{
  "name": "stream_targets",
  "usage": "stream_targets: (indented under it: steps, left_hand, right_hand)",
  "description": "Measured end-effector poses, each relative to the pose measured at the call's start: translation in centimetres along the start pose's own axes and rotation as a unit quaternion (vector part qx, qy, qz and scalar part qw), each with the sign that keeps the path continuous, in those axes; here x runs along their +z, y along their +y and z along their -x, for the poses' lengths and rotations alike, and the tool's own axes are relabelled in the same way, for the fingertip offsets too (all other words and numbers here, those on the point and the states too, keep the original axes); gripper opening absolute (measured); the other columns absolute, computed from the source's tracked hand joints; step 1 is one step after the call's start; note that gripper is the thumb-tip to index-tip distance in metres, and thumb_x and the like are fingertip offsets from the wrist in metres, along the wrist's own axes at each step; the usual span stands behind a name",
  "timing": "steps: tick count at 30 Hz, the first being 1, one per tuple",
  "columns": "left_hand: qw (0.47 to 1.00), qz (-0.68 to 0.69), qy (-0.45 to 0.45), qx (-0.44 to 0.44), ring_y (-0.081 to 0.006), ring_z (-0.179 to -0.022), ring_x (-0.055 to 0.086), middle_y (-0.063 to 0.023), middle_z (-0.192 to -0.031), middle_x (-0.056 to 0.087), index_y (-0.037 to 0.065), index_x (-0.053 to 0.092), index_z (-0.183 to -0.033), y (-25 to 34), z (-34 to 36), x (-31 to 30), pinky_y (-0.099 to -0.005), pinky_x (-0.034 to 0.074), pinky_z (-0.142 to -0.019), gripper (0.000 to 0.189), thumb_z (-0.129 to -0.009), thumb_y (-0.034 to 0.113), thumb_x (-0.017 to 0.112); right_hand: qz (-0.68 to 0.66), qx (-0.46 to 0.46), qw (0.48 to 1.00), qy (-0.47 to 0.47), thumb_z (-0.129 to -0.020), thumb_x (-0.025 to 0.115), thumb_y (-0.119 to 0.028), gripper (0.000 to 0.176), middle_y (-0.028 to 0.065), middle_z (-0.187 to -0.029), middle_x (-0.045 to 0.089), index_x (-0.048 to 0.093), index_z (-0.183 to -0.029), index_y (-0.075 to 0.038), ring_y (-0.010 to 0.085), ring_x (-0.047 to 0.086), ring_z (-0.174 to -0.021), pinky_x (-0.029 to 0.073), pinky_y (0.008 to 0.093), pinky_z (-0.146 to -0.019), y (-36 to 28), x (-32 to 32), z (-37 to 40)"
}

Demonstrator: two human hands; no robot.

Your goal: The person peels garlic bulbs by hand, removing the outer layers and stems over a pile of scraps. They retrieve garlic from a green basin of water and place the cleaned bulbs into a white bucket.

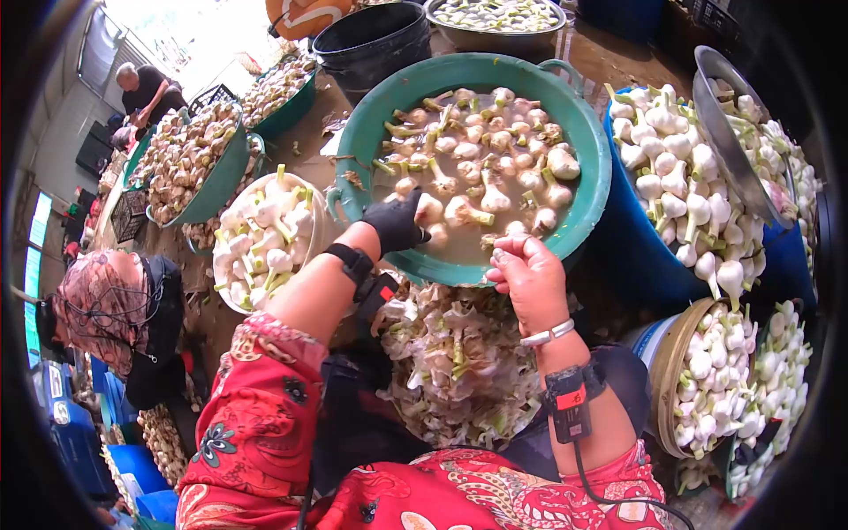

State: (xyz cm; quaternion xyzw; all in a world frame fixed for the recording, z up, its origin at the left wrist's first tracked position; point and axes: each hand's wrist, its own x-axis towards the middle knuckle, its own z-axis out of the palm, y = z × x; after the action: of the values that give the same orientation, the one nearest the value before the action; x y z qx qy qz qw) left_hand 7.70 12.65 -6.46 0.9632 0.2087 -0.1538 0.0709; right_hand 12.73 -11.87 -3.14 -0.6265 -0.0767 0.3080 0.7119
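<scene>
A green basin (594, 190) holds murky water with many garlic bulbs (495, 192) floating in it, stems and roots on. My left hand (396, 223), in a black glove, reaches over the basin's near left rim, its fingers against a bulb at the water's edge. My bare right hand (528, 278) is above the near rim, thumb and fingertips pinched together; whatever is between them is too small to name. Below the basin, between my knees, lies a heap of garlic peelings (455, 362).
White peeled garlic fills a bucket (315, 221) at left, a blue tub (632, 238) and another bucket (667, 371) at right. Behind stand a black bucket (371, 40) and a metal bowl (495, 37). Other people (150, 93) sit at far left beside tubs of unpeeled garlic.
</scene>
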Motion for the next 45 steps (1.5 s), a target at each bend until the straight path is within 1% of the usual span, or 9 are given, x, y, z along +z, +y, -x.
stream_targets:
  steps: [2,7,9,12,14,16,18,29,45]
  left_hand:
    - [0.996,0.001,-0.055,-0.064,-0.0371,-0.110,0.057,-0.0192,-0.125,0.055,0.009,0.021,-0.144,0.5,-1.9,1.2,-0.0430,0.045,-0.092,0.085,-0.076,0.036,0.064]
    - [0.999,0.042,0.004,0.027,-0.0355,-0.086,0.065,-0.0200,-0.092,0.067,0.005,0.068,-0.100,-2.3,-3.6,2.1,-0.0397,0.051,-0.078,0.031,-0.074,0.021,0.060]
    - [0.981,0.171,0.073,0.052,-0.0202,-0.071,0.066,-0.0145,-0.083,0.069,0.002,0.067,-0.105,-1.7,-0.7,-0.8,-0.0312,0.052,-0.067,0.031,-0.077,0.006,0.057]
    - [0.927,0.355,0.089,0.086,-0.0169,-0.074,0.065,-0.0128,-0.085,0.069,0.004,0.066,-0.110,1.7,5.9,-4.8,-0.0304,0.051,-0.070,0.032,-0.078,0.005,0.061]
    - [0.824,0.564,0.014,0.042,-0.0135,-0.076,0.063,-0.0080,-0.088,0.067,0.003,0.064,-0.113,4.6,10.0,-6.6,-0.0274,0.052,-0.070,0.033,-0.081,0.009,0.064]
    - [0.741,0.671,0.000,0.033,-0.0136,-0.077,0.064,-0.0074,-0.089,0.066,0.002,0.062,-0.116,6.3,12.3,-5.8,-0.0268,0.052,-0.071,0.036,-0.082,0.011,0.065]
    - [0.558,0.827,0.039,0.059,-0.0151,-0.080,0.064,-0.0088,-0.094,0.065,0.001,0.058,-0.119,6.9,12.9,-3.9,-0.0289,0.054,-0.075,0.038,-0.083,0.012,0.065]
    - [0.649,0.754,0.089,0.047,-0.0142,-0.075,0.063,-0.0061,-0.089,0.065,-0.002,0.061,-0.107,7.5,12.3,-1.7,-0.0284,0.053,-0.069,0.023,-0.089,0.011,0.059]
    - [0.626,0.776,0.045,0.062,-0.0166,-0.075,0.064,-0.0092,-0.091,0.065,-0.005,0.060,-0.107,7.3,12.5,-1.4,-0.0290,0.054,-0.067,0.027,-0.090,0.016,0.058]
  right_hand:
    - [-0.018,0.006,1.000,-0.005,-0.085,0.061,-0.004,0.008,0.0005,-0.077,0.062,0.062,-0.093,-0.002,0.0059,0.057,-0.061,0.046,0.0207,-0.054,-0.8,-0.6,0.1]
    - [-0.017,-0.006,1.000,-0.013,-0.082,0.064,-0.003,0.011,0.0007,-0.076,0.062,0.062,-0.093,-0.001,0.0071,0.057,-0.063,0.048,0.0221,-0.059,-1.0,-1.4,-0.4]
    - [0.070,-0.044,0.996,-0.025,-0.079,0.069,-0.007,0.026,0.0044,-0.087,0.062,0.061,-0.104,-0.004,0.0085,0.058,-0.068,0.050,0.0240,-0.061,0.2,-1.4,-0.8]
    - [0.066,-0.084,0.990,-0.088,-0.073,0.068,-0.002,0.053,0.0100,-0.116,0.053,0.052,-0.123,-0.008,0.0123,0.055,-0.090,0.048,0.0270,-0.076,-0.1,-0.8,0.1]
    - [0.046,-0.155,0.973,-0.165,-0.069,0.065,0.007,0.069,0.0129,-0.138,0.040,0.044,-0.133,-0.009,0.0167,0.048,-0.116,0.044,0.0307,-0.094,-0.4,-0.4,0.3]
    - [0.000,-0.123,0.971,-0.205,-0.068,0.065,0.007,0.072,0.0118,-0.134,0.043,0.042,-0.134,-0.009,0.0159,0.050,-0.113,0.045,0.0296,-0.093,-0.6,-0.2,0.9]
    - [-0.054,-0.073,0.969,-0.229,-0.069,0.068,0.007,0.074,0.0080,-0.121,0.053,0.038,-0.135,-0.008,0.0134,0.055,-0.104,0.047,0.0274,-0.089,0.1,-0.3,1.0]
    - [-0.210,-0.014,0.955,-0.210,-0.077,0.072,-0.008,0.060,0.0062,-0.113,0.054,0.043,-0.130,-0.004,0.0145,0.057,-0.099,0.054,0.0297,-0.079,1.3,0.3,1.4]
    - [-0.235,0.090,0.944,-0.212,-0.086,0.066,-0.032,0.042,0.0033,-0.099,0.059,0.051,-0.117,-0.007,0.0123,0.060,-0.078,0.053,0.0285,-0.062,1.0,-0.2,1.6]
